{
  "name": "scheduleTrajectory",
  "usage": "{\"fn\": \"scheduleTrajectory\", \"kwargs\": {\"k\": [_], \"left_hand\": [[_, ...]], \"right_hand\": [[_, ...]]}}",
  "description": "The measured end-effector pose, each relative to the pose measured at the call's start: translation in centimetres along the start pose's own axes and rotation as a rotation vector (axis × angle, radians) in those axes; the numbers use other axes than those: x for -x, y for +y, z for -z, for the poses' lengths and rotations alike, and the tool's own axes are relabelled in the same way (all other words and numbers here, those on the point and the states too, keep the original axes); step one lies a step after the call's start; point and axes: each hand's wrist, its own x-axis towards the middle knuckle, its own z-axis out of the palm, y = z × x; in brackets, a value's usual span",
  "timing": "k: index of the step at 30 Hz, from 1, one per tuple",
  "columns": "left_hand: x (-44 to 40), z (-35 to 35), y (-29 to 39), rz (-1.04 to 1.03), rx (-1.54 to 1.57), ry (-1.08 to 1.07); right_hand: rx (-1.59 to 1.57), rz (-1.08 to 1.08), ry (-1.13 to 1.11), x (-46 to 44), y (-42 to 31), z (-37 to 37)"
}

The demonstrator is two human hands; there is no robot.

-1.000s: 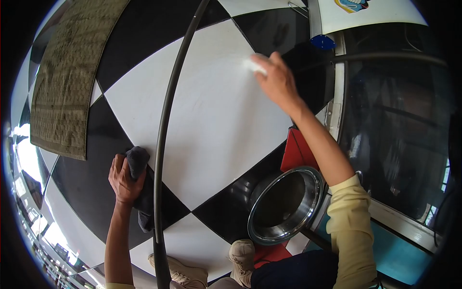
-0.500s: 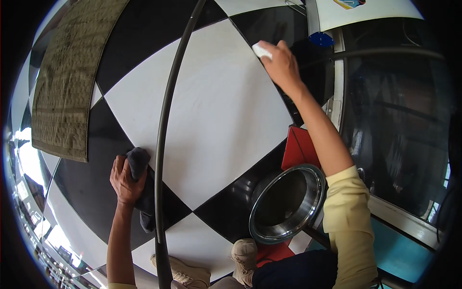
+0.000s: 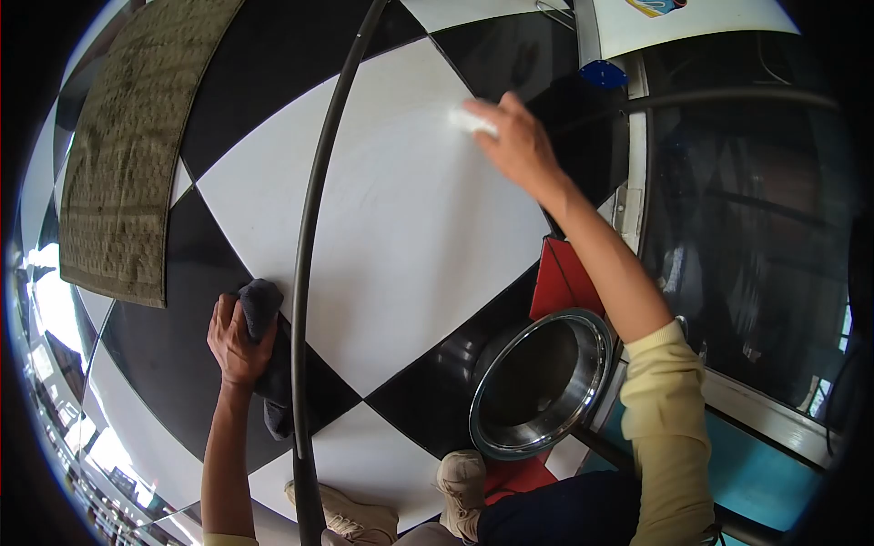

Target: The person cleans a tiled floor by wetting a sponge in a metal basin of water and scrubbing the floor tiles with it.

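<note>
Hands apart; left hand (image 3: 238, 348) grips a dark cloth (image 3: 261, 305), right hand (image 3: 521, 146) a blurred white wad (image 3: 469, 119); a low forearm (image 3: 608, 264) swing could tip the near-right bowl (image 3: 583, 387).

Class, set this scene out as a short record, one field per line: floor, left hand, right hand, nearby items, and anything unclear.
Floor: black and white tiles
Left hand: on a bunched dark cloth, over a black tile
Right hand: holding a small white thing over the large white tile
Nearby items: metal bowl, brown mat, dark tube running between the hands
Unclear: what the white thing is; it is blurred
</note>
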Motion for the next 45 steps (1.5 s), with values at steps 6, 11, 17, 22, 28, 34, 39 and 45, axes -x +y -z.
{"fn": "scheduleTrajectory", "kwargs": {"k": [6, 11, 17, 22, 28, 34, 39, 45], "left_hand": [[-0.3, 0.1, -0.1, 0.009, -0.001, -0.008], [-0.3, 0.1, 0.2, -0.03, -0.02, 0.035], [-0.2, -0.2, -0.1, -0.037, -0.021, 0.044], [-0.1, 0.0, -0.1, 0.011, 0.01, -0.027], [-0.2, 0.1, -0.1, 0.021, 0.034, -0.034], [-0.5, 0.1, 0.3, 0.005, 0.015, 0.001], [-0.3, -0.1, -0.1, 0.005, 0.022, -0.001], [-0.3, 0.0, 0.0, 0.024, 0.014, -0.025]], "right_hand": [[0.014, -0.009, -0.024, 0.1, -0.4, 0.3], [0.106, -0.114, 0.089, -1.6, 3.1, 0.6], [-0.007, 0.02, -0.03, 1.3, 0.6, 0.8], [0.039, 0.114, 0.042, -2.2, 2.0, 0.0], [0.028, 0.088, 0.092, -0.2, 4.2, 0.0], [0.107, 0.067, 0.134, -2.7, 3.0, -0.8], [0.159, 0.053, 0.075, 0.8, 2.7, -0.3], [0.138, 0.072, 0.135, -2.8, 2.3, -1.0]]}}
